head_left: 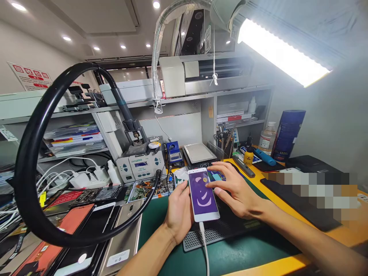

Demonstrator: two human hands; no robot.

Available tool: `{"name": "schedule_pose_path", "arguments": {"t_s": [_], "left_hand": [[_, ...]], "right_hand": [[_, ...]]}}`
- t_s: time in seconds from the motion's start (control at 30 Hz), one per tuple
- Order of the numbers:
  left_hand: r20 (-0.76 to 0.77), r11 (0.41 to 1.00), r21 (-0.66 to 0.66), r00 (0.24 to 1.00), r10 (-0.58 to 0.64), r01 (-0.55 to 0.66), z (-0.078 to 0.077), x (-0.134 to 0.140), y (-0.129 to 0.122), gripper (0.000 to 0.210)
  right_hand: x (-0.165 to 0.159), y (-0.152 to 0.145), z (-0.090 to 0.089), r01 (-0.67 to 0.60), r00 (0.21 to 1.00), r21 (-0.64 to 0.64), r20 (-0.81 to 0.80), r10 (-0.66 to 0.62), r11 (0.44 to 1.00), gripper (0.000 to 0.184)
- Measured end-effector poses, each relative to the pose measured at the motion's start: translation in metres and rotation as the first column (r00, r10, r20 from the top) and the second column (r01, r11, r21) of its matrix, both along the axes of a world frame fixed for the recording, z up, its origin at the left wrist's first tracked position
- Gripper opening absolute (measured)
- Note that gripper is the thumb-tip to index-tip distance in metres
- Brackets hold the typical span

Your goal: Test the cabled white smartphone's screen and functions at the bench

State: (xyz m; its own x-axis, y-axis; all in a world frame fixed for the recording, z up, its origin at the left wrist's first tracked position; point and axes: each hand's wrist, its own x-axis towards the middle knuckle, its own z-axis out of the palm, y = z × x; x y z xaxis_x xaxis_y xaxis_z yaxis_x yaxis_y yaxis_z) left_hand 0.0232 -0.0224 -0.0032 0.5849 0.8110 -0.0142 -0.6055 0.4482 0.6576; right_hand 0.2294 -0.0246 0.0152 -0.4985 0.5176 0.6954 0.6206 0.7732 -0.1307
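Observation:
A white smartphone (203, 195) with a lit purple screen is held upright, leaning back a little, in the middle of the head view. My left hand (180, 211) is closed around its left side and back, the thumb at the edge. A white charging cable (203, 239) runs from the phone's bottom end down out of view. On the other side, my right hand (234, 189) has its fingers apart, with fingertips at the phone's top right corner and right edge. Whether they press the screen I cannot tell.
Below the hands lie a perforated black mat (198, 239) and a green mat (230, 257). A thick black hose (24, 161) loops at left from the soldering station (140, 166). Several phones and parts lie there. A yellow-labelled bottle (248, 156) stands at right under a bright lamp (283, 50).

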Motion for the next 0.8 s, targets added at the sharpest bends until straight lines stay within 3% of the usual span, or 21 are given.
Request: {"name": "schedule_pose_path", "arguments": {"t_s": [0.8], "left_hand": [[-0.008,0.999,-0.032,1.0,0.01,-0.01,0.0024,-0.0009,0.001,0.053]], "right_hand": [[-0.0083,-0.01,0.0011,-0.176,0.984,-0.061,0.024,0.177,0.983,0.025]]}}
